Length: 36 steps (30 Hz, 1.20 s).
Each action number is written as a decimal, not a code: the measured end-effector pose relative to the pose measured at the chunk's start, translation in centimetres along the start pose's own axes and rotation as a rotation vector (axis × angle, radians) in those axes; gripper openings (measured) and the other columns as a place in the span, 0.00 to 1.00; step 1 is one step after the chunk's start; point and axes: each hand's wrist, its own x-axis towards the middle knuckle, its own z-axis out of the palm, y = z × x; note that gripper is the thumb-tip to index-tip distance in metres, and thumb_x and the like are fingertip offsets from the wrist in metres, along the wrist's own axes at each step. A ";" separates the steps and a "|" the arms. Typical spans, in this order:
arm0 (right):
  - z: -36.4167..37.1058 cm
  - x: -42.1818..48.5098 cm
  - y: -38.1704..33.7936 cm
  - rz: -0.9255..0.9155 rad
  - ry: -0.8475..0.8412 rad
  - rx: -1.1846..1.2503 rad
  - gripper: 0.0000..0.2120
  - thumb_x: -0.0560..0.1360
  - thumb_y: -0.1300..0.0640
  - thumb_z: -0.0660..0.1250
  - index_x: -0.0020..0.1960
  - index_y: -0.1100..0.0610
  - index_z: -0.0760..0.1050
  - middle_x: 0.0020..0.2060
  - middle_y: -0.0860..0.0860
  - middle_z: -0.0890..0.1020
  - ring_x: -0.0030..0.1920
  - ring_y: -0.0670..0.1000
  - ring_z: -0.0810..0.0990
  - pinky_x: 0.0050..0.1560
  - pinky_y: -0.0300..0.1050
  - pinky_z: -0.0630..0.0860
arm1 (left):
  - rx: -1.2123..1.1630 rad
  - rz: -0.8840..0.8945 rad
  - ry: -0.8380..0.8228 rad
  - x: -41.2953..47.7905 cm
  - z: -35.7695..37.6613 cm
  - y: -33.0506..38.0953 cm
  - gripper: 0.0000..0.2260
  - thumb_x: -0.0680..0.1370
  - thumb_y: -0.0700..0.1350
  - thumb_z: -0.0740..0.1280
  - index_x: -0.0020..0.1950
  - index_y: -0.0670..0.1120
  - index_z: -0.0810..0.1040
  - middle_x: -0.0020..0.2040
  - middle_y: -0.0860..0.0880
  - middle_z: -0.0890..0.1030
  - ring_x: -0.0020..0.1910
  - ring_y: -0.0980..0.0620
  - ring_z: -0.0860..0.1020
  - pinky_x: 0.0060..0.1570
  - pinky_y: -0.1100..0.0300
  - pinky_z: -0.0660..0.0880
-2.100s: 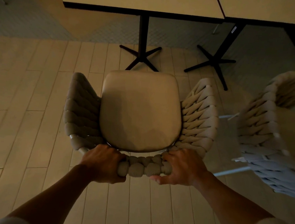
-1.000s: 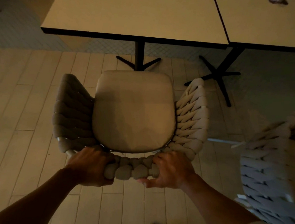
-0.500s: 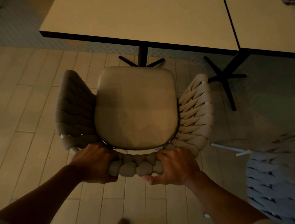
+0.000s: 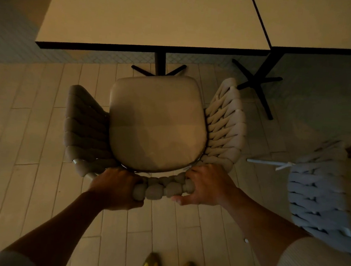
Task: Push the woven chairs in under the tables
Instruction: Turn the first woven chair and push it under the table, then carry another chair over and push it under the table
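Pale plank flooring (image 4: 34, 121) underfoot. Left hand (image 4: 114, 188) and right hand (image 4: 205, 184) clenched on woven chair (image 4: 156, 123) backrest. Ahead of grip, seat front now nearer table (image 4: 154, 17) pedestal than before; not yet tucked under, more pushing needed.

- We are gripping the woven chair (image 4: 156, 123) by its back rim, left hand (image 4: 115, 188) and right hand (image 4: 207, 184) side by side.
- Ahead of our hands, the table (image 4: 154, 15) is overhanging its base.
- Right of our right hand, a second chair (image 4: 320, 196) is standing.
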 end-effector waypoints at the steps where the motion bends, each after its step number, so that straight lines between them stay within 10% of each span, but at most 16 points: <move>1: -0.2 -0.1 -0.2 0.014 -0.024 -0.001 0.44 0.62 0.11 0.52 0.44 0.48 0.82 0.40 0.43 0.84 0.41 0.46 0.81 0.38 0.44 0.77 | -0.006 -0.009 -0.005 0.0 0.1 0.0 0.23 0.68 0.72 0.64 0.60 0.65 0.77 0.48 0.63 0.83 0.45 0.62 0.80 0.47 0.61 0.79; 8: -2.8 -3.0 -0.8 0.078 -0.222 -0.006 0.37 0.75 0.29 0.62 0.71 0.55 0.74 0.68 0.51 0.77 0.68 0.53 0.74 0.68 0.49 0.68 | -0.003 0.003 -0.063 -2.7 -1.7 0.9 0.28 0.76 0.64 0.71 0.73 0.54 0.73 0.66 0.53 0.80 0.63 0.52 0.79 0.63 0.58 0.75; 13: -7.6 -6.5 -3.1 0.158 -0.313 0.043 0.36 0.79 0.45 0.67 0.81 0.57 0.60 0.80 0.53 0.63 0.78 0.57 0.63 0.72 0.55 0.68 | -0.047 -0.033 -0.114 -6.5 -4.9 3.1 0.34 0.76 0.65 0.70 0.77 0.50 0.68 0.70 0.49 0.76 0.66 0.47 0.76 0.65 0.54 0.75; 20: -13.9 -13.5 -5.0 0.348 -0.669 0.095 0.27 0.82 0.41 0.62 0.76 0.54 0.69 0.70 0.57 0.74 0.65 0.59 0.77 0.60 0.51 0.77 | 0.002 0.075 -0.400 -11.0 -10.7 7.1 0.24 0.82 0.63 0.62 0.76 0.56 0.71 0.71 0.54 0.77 0.69 0.52 0.74 0.67 0.57 0.71; 27: -16.3 -26.4 -6.5 0.566 -0.603 0.197 0.20 0.82 0.45 0.62 0.66 0.58 0.74 0.55 0.56 0.80 0.52 0.57 0.81 0.50 0.49 0.78 | 0.153 0.278 -0.388 -12.7 -14.2 13.3 0.25 0.83 0.65 0.59 0.77 0.57 0.68 0.71 0.55 0.76 0.69 0.52 0.74 0.65 0.56 0.72; 36: -17.4 -41.1 -5.9 1.012 -0.367 0.185 0.32 0.80 0.36 0.62 0.76 0.55 0.67 0.72 0.54 0.73 0.72 0.58 0.71 0.71 0.57 0.68 | 0.367 0.616 -0.268 -10.9 -18.5 26.4 0.22 0.84 0.61 0.60 0.76 0.56 0.70 0.72 0.55 0.76 0.70 0.52 0.73 0.65 0.58 0.68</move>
